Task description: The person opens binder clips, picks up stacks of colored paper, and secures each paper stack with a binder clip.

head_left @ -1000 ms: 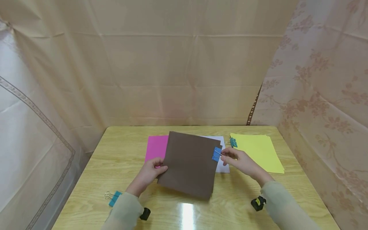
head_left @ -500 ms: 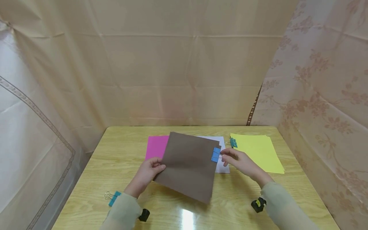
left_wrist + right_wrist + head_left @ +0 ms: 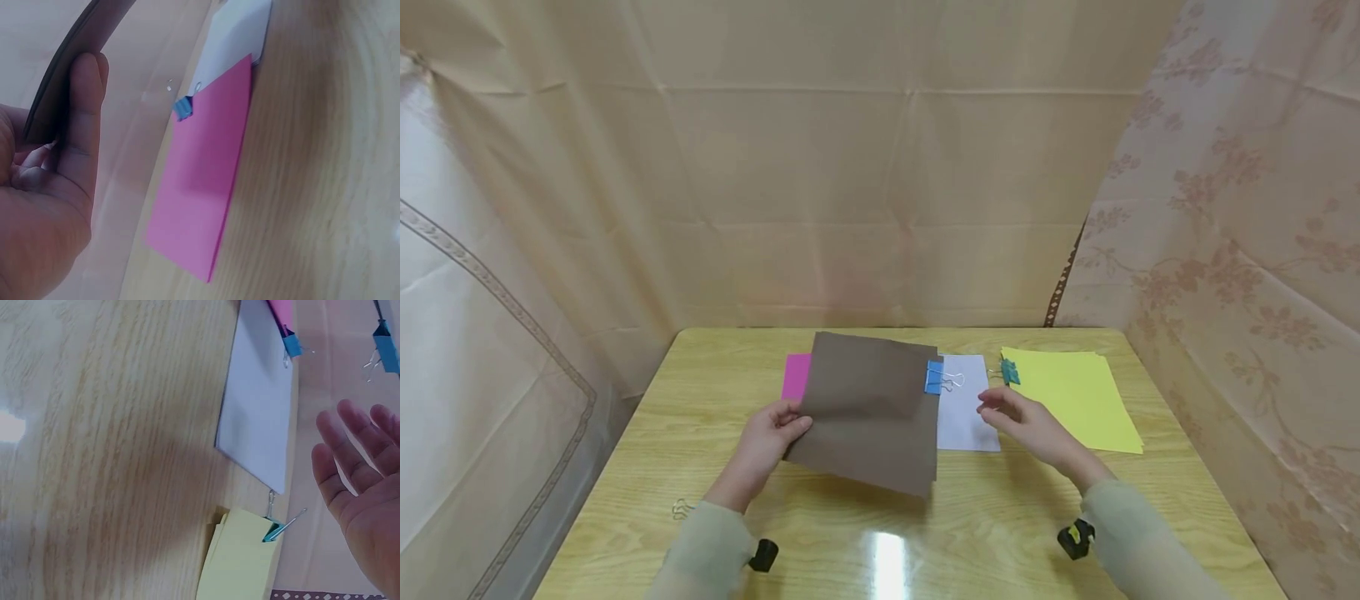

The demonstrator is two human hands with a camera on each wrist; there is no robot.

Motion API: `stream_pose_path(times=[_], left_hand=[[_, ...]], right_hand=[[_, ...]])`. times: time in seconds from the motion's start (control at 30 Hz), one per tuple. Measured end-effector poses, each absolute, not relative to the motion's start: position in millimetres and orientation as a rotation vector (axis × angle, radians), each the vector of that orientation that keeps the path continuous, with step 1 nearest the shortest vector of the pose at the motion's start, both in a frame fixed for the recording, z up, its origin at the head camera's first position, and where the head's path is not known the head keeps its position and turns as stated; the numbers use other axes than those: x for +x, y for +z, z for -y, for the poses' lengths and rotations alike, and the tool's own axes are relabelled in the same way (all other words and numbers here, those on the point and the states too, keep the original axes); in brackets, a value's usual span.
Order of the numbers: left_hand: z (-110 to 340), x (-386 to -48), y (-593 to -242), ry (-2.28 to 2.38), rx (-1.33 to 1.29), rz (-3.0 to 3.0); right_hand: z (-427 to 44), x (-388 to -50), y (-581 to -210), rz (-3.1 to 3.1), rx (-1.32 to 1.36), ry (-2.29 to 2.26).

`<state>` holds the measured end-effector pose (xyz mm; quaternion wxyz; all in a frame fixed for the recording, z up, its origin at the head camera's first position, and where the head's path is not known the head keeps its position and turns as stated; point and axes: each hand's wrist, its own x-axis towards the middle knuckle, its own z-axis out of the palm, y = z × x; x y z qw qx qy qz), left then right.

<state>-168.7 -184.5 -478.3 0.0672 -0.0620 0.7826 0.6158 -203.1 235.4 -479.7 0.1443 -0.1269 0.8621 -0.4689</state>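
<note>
Brown paper sheets (image 3: 868, 408) are held above the table by my left hand (image 3: 763, 446), its thumb on top at their left edge. A blue binder clip (image 3: 933, 377) grips the sheets' right edge, its wire handles pointing right. My right hand (image 3: 1030, 429) is apart from that clip, fingers loosely bent and holding nothing. Beneath and behind the brown sheets lie pink paper (image 3: 200, 169) and white paper (image 3: 967, 417), partly covered in the head view. The left wrist view shows a blue binder clip (image 3: 182, 108) at the pink paper's corner.
Yellow paper (image 3: 1082, 404) with a teal binder clip (image 3: 1011, 372) at its corner lies on the right of the wooden table (image 3: 1015, 533). Wire clip handles (image 3: 682, 509) show beside my left sleeve. A curtain (image 3: 880, 167) hangs behind the table.
My right hand has let go of the binder clip's handle. My left hand has carried the brown sheets, clip attached, left and away from my body. The right hand has barely moved.
</note>
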Motion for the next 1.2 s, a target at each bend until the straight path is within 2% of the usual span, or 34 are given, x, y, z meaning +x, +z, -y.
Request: stream_pose_path(times=[0.53,1.2], left_hand=[[230.3,-177.8,-464.9,1.840,-0.226,-2.406],[283.4,-181.6,-465.6,1.710,-0.354,-2.535]], right_hand=[[-239.2,-207.1,-500.4,-2.616,-0.471,-1.182],[-234.7,-193.2,-532.7,-2.916,-0.837,-0.581]])
